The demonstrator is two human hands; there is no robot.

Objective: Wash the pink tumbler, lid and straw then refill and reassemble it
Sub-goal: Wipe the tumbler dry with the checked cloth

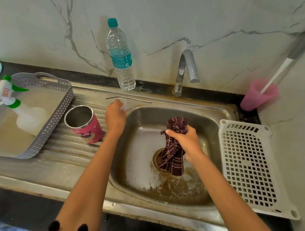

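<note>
Low and right of centre, the right hand (184, 141) is clenched round a bunched maroon checked cloth (172, 160). The cloth hangs over the drain of the stained steel sink basin (210, 131).

Left of centre, the pink steel tumbler with a cartoon bear face (85, 128) stands open-mouthed and lidless on the ribbed drainboard (68, 149), just left of the left wrist.

Higher up, the left hand (115, 114) is knuckles-up with the wrist bent down. Its fingers are curled on a small clear piece (123, 105) at the basin's upper-left corner; blur hides whether that is the lid.

Just beyond that hand, the thin bent metal straw (129, 99) lies flat on the sink's rear ledge. Its long axis runs left to right across the frame, with the bend at its left end. The left hand is much the nearer of the two, so I judge a short reach up the frame would meet the straw.

Behind stands a clear plastic water bottle with a teal cap (120, 58).
</note>
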